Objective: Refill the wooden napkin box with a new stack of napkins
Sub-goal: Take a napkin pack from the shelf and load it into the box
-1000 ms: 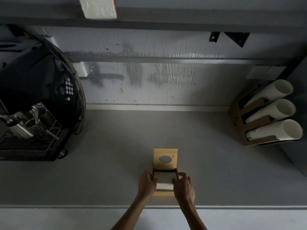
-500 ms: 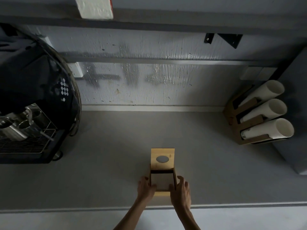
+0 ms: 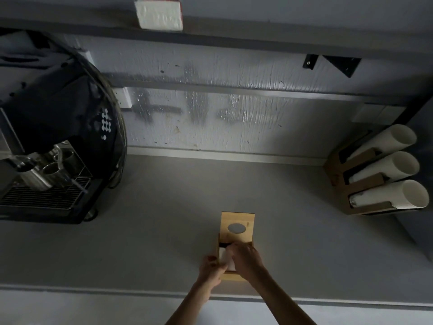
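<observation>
Both hands have closed in: right hand (image 3: 246, 256) now presses the napkins (image 3: 225, 257) into the wooden napkin box (image 3: 236, 276), near tabletop (image 3: 152, 231) edge; left hand (image 3: 210, 269) grips its side. Uneven pressure could crumple them.

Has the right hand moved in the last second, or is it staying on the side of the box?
Yes. The right hand has left the wooden box's right side and reached leftward over the opening, onto the white napkins.
</observation>
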